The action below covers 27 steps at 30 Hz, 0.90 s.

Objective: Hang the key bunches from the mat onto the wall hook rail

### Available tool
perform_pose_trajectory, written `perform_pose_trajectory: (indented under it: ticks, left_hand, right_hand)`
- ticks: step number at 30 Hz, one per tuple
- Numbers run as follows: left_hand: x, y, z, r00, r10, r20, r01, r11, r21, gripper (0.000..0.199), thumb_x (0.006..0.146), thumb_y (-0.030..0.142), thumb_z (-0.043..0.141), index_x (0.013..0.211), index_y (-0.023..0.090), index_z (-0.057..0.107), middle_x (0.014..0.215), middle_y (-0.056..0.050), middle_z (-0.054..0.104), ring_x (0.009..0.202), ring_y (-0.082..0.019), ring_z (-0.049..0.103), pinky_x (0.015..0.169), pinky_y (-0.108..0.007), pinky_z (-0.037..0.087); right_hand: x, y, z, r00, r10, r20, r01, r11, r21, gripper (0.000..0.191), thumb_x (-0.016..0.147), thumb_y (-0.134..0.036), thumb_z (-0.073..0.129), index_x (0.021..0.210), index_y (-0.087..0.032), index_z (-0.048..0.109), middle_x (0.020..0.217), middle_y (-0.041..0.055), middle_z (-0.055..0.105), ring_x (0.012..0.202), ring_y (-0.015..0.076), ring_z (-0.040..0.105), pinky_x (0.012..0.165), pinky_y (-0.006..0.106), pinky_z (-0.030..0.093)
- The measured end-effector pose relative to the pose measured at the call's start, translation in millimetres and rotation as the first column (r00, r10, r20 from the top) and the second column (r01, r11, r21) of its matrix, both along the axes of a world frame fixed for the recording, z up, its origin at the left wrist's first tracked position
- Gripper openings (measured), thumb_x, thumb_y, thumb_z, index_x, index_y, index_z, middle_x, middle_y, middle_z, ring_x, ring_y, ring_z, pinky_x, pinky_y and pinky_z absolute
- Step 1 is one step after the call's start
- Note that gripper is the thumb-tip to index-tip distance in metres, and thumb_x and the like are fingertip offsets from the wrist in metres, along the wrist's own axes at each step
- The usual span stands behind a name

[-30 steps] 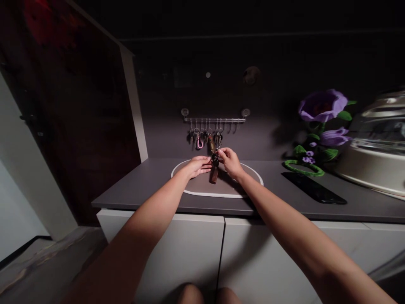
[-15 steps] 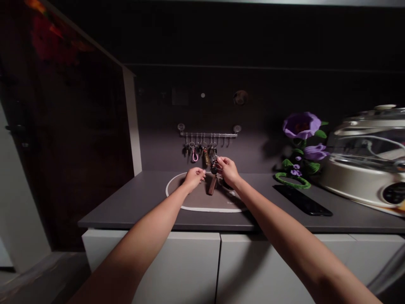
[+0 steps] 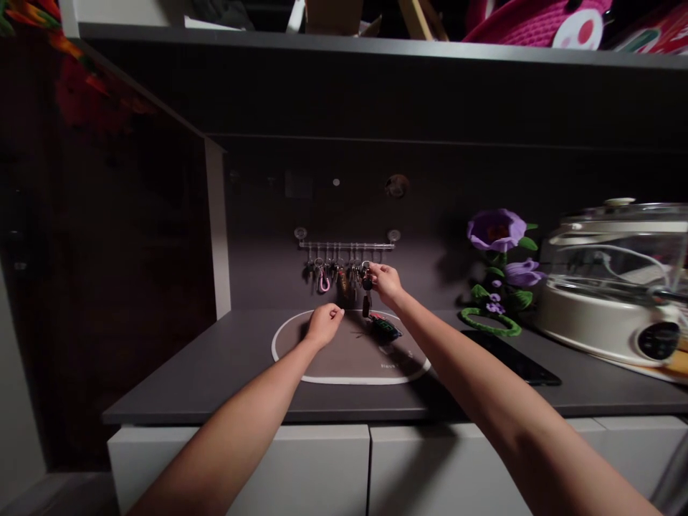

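My right hand is closed on a key ring with a dark round fob and a brown strap-like tag; this bunch of keys hangs upright beneath the right part of the clear hook rail. Whether its ring touches a hook I cannot tell. Lower and to the left, my left hand hovers above the brown mat, fingers curled in, and nothing shows in them. Several key bunches hang on the rail, among them a pink carabiner and a brown tag. A dark key holder with green marks lies on the mat.
Purple artificial flowers on a green ring base stand right of the mat. A black phone-like slab lies near them. At far right is a cream appliance with a clear lid. A shelf overhangs the counter.
My right hand has moved the held keys up closer to the rail's hooks. My left hand has drawn slightly away from them. The view has tilted up, bringing the upper shelf's contents into sight.
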State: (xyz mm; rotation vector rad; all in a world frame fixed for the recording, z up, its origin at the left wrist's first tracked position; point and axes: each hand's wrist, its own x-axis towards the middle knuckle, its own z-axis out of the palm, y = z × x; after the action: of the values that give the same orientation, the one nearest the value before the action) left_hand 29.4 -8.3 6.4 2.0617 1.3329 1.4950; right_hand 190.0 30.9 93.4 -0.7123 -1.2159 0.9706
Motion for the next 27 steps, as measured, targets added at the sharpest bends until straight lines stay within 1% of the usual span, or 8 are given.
perform_pose_trajectory:
  ticks: [2, 6, 11, 15, 22, 24, 27]
  left_hand:
    - [0.4, 0.9, -0.6, 1.0, 0.008, -0.019, -0.008, 1.0, -0.001, 0.021, 0.075, 0.028, 0.048, 0.065, 0.014, 0.059, 0.061, -0.001, 0.06, 0.057, -0.01, 0.051, 0.056, -0.021, 0.036]
    - [0.7, 3.1, -2.3, 1.0, 0.015, -0.02, -0.015, 1.0, 0.005, 0.02, 0.075, 0.027, 0.048, 0.065, 0.014, 0.059, 0.062, -0.002, 0.061, 0.058, -0.011, 0.052, 0.057, -0.021, 0.037]
    - [1.0, 2.6, -1.6, 1.0, 0.018, -0.016, -0.018, 1.0, -0.005, 0.02, 0.076, 0.027, 0.048, 0.065, 0.014, 0.059, 0.062, -0.002, 0.061, 0.058, -0.011, 0.053, 0.057, -0.021, 0.038]
    - [0.6, 3.9, -2.1, 0.999, 0.023, -0.025, -0.023, 1.0, -0.012, 0.02, 0.076, 0.027, 0.048, 0.066, 0.014, 0.059, 0.062, -0.002, 0.061, 0.059, -0.01, 0.052, 0.058, -0.021, 0.038]
    - [0.3, 4.7, -2.5, 1.0, 0.015, -0.011, -0.015, 1.0, -0.026, 0.02, 0.076, 0.027, 0.047, 0.066, 0.014, 0.058, 0.062, -0.001, 0.06, 0.058, -0.01, 0.052, 0.058, -0.021, 0.038]
    - [0.4, 3.8, -1.9, 1.0, 0.015, -0.007, -0.016, 0.999, -0.029, 0.02, 0.076, 0.028, 0.048, 0.066, 0.014, 0.058, 0.062, -0.001, 0.06, 0.058, -0.01, 0.052, 0.058, -0.021, 0.038]
    - [0.5, 3.2, -1.8, 1.0, 0.016, 0.001, -0.016, 0.999, -0.034, 0.021, 0.076, 0.029, 0.047, 0.065, 0.014, 0.058, 0.062, -0.001, 0.06, 0.058, -0.011, 0.052, 0.057, -0.021, 0.037]
  right_hand:
    - [0.5, 5.7, 6.4, 1.0, -0.026, -0.006, 0.026, 1.0, -0.014, 0.026, 0.065, -0.036, 0.063, 0.06, -0.016, 0.047, 0.045, -0.0058, 0.042, 0.04, 0.0041, 0.035, 0.042, 0.018, 0.03]
    - [-1.7, 13.1, 17.9, 0.995, -0.096, -0.014, 0.095, 0.994, -0.045, 0.022, 0.069, -0.029, 0.057, 0.056, -0.016, 0.045, 0.042, -0.0054, 0.04, 0.038, 0.005, 0.036, 0.042, 0.019, 0.032]
    - [-4.7, 23.2, 25.1, 0.986, -0.164, -0.033, 0.161, 0.985, -0.068, 0.023, 0.071, -0.024, 0.055, 0.053, -0.017, 0.043, 0.038, -0.0056, 0.037, 0.037, 0.0065, 0.036, 0.04, 0.02, 0.032]
    - [-3.4, 37.2, 24.8, 0.978, -0.207, -0.041, 0.204, 0.977, -0.055, 0.023, 0.07, -0.023, 0.056, 0.052, -0.018, 0.042, 0.037, -0.0065, 0.035, 0.038, 0.0061, 0.035, 0.04, 0.019, 0.031]
    - [-1.8, 62.7, 19.7, 0.953, -0.302, 0.002, 0.301, 0.952, -0.045, 0.022, 0.065, -0.031, 0.061, 0.055, -0.017, 0.047, 0.04, -0.0062, 0.04, 0.042, 0.0077, 0.041, 0.044, 0.02, 0.035]
    - [-2.8, 66.7, 18.1, 0.946, -0.324, 0.011, 0.325, 0.945, -0.043, 0.022, 0.064, -0.032, 0.061, 0.056, -0.016, 0.048, 0.041, -0.0062, 0.04, 0.042, 0.0073, 0.041, 0.044, 0.019, 0.035]
    - [-4.3, 67.7, 15.6, 0.945, -0.325, 0.021, 0.326, 0.944, -0.051, 0.023, 0.065, -0.032, 0.061, 0.056, -0.016, 0.048, 0.041, -0.0062, 0.04, 0.042, 0.0068, 0.04, 0.043, 0.019, 0.034]
